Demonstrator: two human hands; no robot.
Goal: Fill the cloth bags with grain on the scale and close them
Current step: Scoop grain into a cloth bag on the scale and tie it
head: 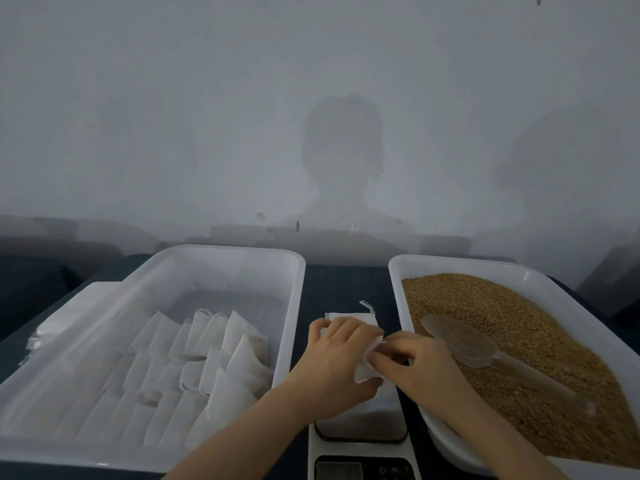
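scale [360,434] under cloth bag [346,317] | left hand [332,358] grips it | right hand [417,363] pinches its edge | scoop [460,341] lies on grain [485,299] in tray [394,271]

Both forearms bare, reaching in from below, converging at centre. Left hand [330,365] palm-down, fingers [334,329] curled over cloth bag [364,371], thumb at its near edge. Right hand [417,367] pinches the bag's side edge, knuckles raised

Dim hazy light, soft focus, head shadow on wall [343,64], wide-angle edge bending
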